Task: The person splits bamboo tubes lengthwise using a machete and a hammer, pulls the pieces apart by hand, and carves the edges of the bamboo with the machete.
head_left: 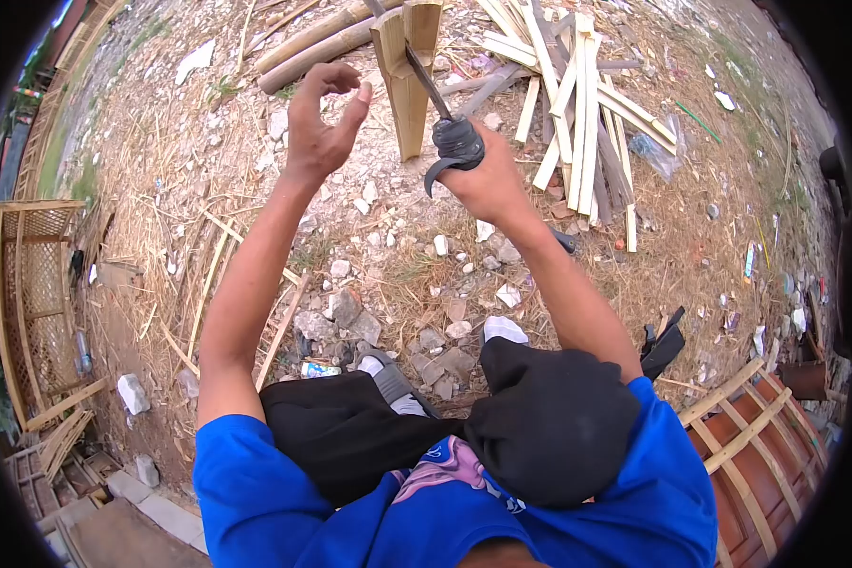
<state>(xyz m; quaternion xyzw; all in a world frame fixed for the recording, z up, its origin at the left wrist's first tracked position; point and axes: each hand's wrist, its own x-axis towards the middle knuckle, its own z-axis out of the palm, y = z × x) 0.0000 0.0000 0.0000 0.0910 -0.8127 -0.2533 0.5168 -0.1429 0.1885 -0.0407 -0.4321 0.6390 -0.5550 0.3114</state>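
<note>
My right hand (490,182) is wrapped around the black-bound handle (459,142) of a machete. Its dark blade (428,83) runs away from me, lodged across a split piece of bamboo (407,109), and its far end shows beyond. The bamboo stands roughly upright, with the cut parted at the top. Just left of the bamboo, my left hand (324,123) is raised with fingers apart and curved, holding nothing and not touching the piece.
Bamboo strips (577,104) lie piled to the right. Two whole bamboo poles (322,43) rest behind the work. Stones (346,312) and a can (320,370) are near my feet. A woven lattice frame (43,275) stands left; a slatted frame (748,426) lies right.
</note>
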